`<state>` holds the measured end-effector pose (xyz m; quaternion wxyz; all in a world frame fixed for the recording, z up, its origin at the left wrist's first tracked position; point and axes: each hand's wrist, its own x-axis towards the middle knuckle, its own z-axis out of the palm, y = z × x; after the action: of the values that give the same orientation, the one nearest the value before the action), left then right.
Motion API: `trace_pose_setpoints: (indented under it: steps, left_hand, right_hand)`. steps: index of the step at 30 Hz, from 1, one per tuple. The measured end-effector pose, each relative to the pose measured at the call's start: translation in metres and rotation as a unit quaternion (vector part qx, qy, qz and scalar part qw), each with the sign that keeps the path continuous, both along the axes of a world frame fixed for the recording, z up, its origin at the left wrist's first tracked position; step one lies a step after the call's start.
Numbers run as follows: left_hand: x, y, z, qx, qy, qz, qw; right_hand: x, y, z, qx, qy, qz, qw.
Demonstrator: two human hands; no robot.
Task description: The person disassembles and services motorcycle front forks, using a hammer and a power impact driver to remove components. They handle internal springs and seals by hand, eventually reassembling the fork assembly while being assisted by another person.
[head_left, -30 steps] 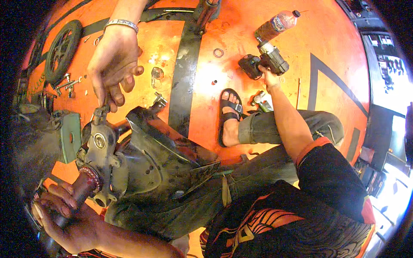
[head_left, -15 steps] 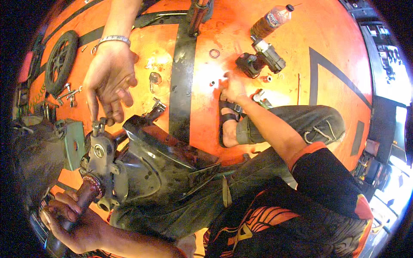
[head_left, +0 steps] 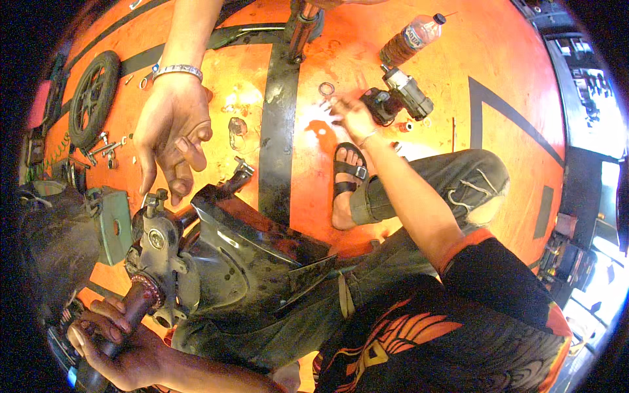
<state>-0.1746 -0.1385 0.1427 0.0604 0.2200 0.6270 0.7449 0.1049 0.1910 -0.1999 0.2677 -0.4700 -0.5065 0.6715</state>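
My left hand (head_left: 108, 340) is wrapped round the dark, greasy steering stem (head_left: 136, 304) of a motorcycle fork yoke (head_left: 157, 239). A ring of small bearing balls (head_left: 151, 286) sits in grease where the stem meets the yoke. Out over the floor, beyond my sandalled foot, my right hand (head_left: 354, 120) has its fingers closed on a small metal socket (head_left: 325, 105) at their tips. Another person's hand (head_left: 173, 134), wearing a bracelet, reaches in from the far side. Its fingertips hang by a bolt (head_left: 157, 202) on the yoke.
An impact wrench (head_left: 407, 90) lies right of my right hand, near a bottle of dark liquid (head_left: 413, 38). A metal ring (head_left: 326, 88) is on the orange floor. A wheel (head_left: 94, 98) and tools (head_left: 108, 147) lie far left. A black panel (head_left: 262, 232) stands beside the yoke.
My right hand has moved up and left, and the small socket has left its place on the floor. The other person's hand has dropped slightly. My left hand still grips the stem.
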Motion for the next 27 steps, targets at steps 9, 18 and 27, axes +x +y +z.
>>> trace_pose_setpoints:
  steps: [9, 18, 27]
  left_hand:
    - [-0.003, -0.011, -0.008, 0.026, -0.001, -0.056, 0.998]
    - [0.01, 0.006, 0.005, -0.004, -0.012, 0.067, 0.998]
    - [0.015, 0.018, 0.003, 0.019, 0.017, 0.025, 0.999]
  right_hand:
    - [0.056, 0.136, 0.108, 0.443, -0.303, 0.067, 0.841]
    - [0.049, 0.139, 0.076, 0.353, -0.29, 0.148, 0.877]
    - [0.053, 0.155, 0.07, 0.395, -0.294, 0.168, 0.854]
